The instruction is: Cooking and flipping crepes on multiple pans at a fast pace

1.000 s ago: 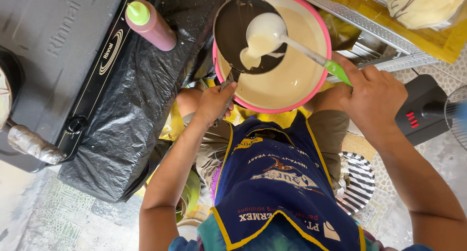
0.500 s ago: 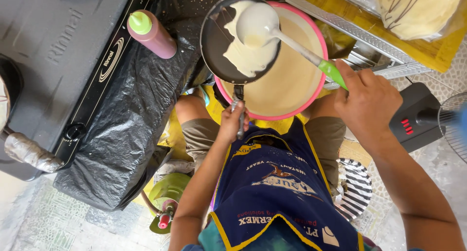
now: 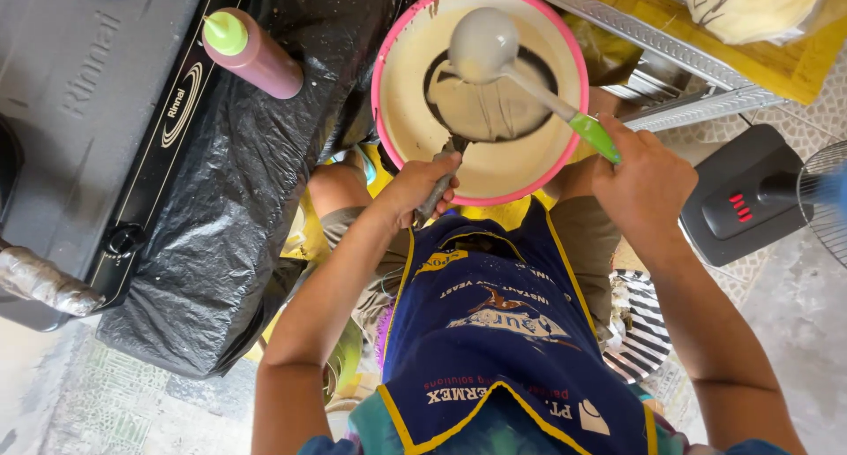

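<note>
A pink-rimmed bowl (image 3: pixel 395 49) of pale batter sits on my lap. My left hand (image 3: pixel 416 187) grips the handle of a small dark pan (image 3: pixel 522 120) held over the bowl, its inside mostly coated with batter. My right hand (image 3: pixel 644 181) holds the green handle of a steel ladle (image 3: pixel 483 42), whose cup hangs above the pan and bowl.
A gas stove (image 3: pixel 106 128) stands at the left on black plastic sheeting (image 3: pixel 238 199), with a pink squeeze bottle (image 3: pixel 254 56) on it. A fan and its dark base (image 3: pixel 750 199) sit at the right. A metal rack edge (image 3: pixel 670 67) runs along the top right.
The pan has moved right and lower over the bowl's middle, and batter has spread across it. The ladle lifted clear of the pan.
</note>
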